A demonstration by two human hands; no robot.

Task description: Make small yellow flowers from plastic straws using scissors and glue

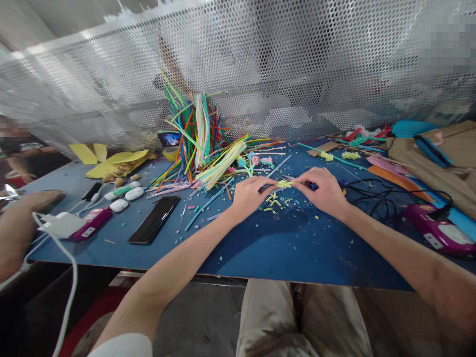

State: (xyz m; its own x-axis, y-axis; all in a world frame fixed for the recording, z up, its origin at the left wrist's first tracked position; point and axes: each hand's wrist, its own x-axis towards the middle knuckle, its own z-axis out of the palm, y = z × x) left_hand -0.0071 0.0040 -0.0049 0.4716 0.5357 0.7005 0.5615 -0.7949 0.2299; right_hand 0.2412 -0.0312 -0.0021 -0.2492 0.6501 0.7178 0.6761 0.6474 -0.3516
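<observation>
A silvery perforated metal screen [334, 59] spans the far side at twelve o'clock; before it lies a flat blue tabletop [238, 253], extending nearest the wearer toward six o'clock; a creased brown paper-like sheet [461, 168] occupies three o'clock; another person's bare forearm [22, 223] enters at nine o'clock; a dense sheaf of slender multicoloured stems [201, 129] rises at about ten o'clock, with more stems fanned loosely around its base; folded bright-yellow flat sheets [115, 168] lie farther out at nine o'clock.

The left hand [250, 196] reaches in from nine o'clock, its thumb and fingertips pinched on the near end of a small, jagged, pale-yellow fuzzy piece [285, 184]; the right hand [323, 191] reaches in from three o'clock, its fingertips closed on the opposite end; the piece is thus held between the two hands, above the tabletop, and all clock positions are read from it.

A rounded magenta plastic power strip [439, 230] rests between three and four o'clock; a flat black rectangular phone [154, 219] lies between eight and nine; two similar yellow fuzzy pieces [327, 156] sit at about two; short yellow clippings [274, 201] are scattered just beside the hands at about seven.
</observation>
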